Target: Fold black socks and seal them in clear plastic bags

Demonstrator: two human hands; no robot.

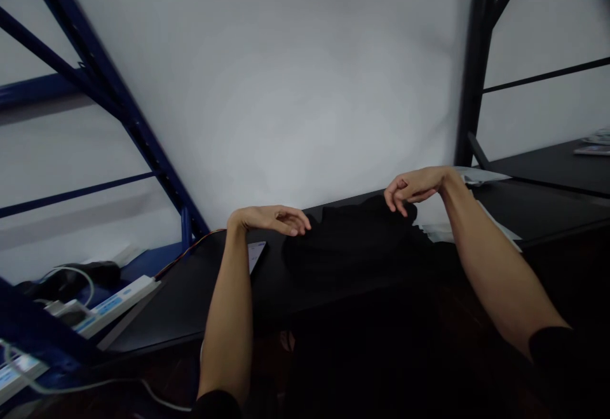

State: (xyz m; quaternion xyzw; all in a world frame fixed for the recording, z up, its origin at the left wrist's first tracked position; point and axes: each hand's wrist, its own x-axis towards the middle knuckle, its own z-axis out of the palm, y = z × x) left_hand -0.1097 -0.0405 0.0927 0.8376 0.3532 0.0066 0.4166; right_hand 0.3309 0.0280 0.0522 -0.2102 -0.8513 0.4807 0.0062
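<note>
A dark, soft-looking cloth (352,238), black like the tabletop under it, lies between my two hands; its outline is hard to make out. My left hand (281,219) is at the cloth's far left edge, its fingers loosely curved and apart, with nothing visible in them. Over the far right part of the cloth hangs my right hand (412,190), wrist bent, fingers drooping and spread. Whether the fingertips touch the fabric I cannot tell. A phone (256,255) with a lit screen lies just left of the cloth, partly behind my left forearm.
Thin whitish plastic bags or sheets (438,233) lie by my right forearm. On the left are a blue metal frame (138,126), a white power strip (119,298) and cables. A dark post (471,75) stands at right, before a pale wall (305,88).
</note>
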